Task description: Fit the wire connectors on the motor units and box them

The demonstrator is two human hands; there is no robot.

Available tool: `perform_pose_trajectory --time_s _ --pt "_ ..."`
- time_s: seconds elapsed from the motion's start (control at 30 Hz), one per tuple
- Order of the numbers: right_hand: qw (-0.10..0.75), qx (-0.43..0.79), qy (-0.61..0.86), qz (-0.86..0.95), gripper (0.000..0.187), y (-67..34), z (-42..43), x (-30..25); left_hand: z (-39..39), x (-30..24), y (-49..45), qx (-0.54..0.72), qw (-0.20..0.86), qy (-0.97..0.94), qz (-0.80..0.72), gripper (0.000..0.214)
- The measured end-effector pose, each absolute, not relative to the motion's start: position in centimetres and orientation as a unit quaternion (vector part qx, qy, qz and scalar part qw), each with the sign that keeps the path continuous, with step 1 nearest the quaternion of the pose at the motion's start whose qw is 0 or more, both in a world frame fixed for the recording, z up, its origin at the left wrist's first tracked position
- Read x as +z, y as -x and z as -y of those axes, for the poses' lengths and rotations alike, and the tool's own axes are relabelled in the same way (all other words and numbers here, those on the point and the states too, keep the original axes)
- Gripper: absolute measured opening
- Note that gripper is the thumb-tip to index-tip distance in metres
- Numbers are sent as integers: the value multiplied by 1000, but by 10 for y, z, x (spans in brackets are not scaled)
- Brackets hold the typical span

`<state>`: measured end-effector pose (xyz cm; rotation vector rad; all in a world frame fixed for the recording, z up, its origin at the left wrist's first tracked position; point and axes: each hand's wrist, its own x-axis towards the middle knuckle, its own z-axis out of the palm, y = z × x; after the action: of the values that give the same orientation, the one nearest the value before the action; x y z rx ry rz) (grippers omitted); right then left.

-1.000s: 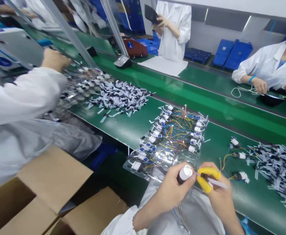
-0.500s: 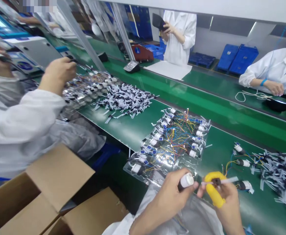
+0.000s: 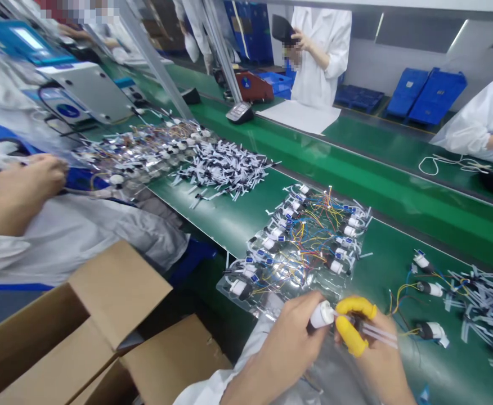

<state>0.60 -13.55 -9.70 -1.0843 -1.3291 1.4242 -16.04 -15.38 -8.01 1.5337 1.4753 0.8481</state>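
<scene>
My left hand is closed around a small white-and-black cylindrical motor, its white end facing my right hand. Yellow finger cots cover the thumb and a finger of my right hand. These pinch a short white tube piece with a black part against the motor's white end; whether the tube is seated on it, I cannot tell. Just beyond my hands lies a clear plastic tray with rows of similar wired motors. To the right, three loose motors with coloured wires, one of them the middle motor, rest on the green bench.
A heap of white-and-black tube pieces lies at the right, another heap farther left. Open cardboard boxes stand at lower left. A co-worker's hand is at the left; other people in white coats work across the green bench.
My right hand has drawn closer to the motor, bringing the tube piece to its white end. The co-worker's hand at left has moved down and left. The view has shifted slightly.
</scene>
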Motion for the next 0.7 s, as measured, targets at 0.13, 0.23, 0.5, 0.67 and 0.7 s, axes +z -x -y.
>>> perform_pose_trajectory --time_s 0.13,0.23,0.5,0.67,0.7 --pt "456 551 422 557 13 -4 135 -89 155 -81 161 317 421 -607 -595 16" --pt "457 530 427 573 13 -2 134 -84 156 -81 160 307 432 -603 -597 16" --pt "471 583 425 507 25 6 134 -89 155 -80 162 309 478 -595 -567 19" --pt "434 617 420 505 23 0 141 -106 158 -86 162 314 457 -603 -574 21" --pt "431 619 430 496 23 0 143 -107 159 -88 162 313 454 -605 -574 21"
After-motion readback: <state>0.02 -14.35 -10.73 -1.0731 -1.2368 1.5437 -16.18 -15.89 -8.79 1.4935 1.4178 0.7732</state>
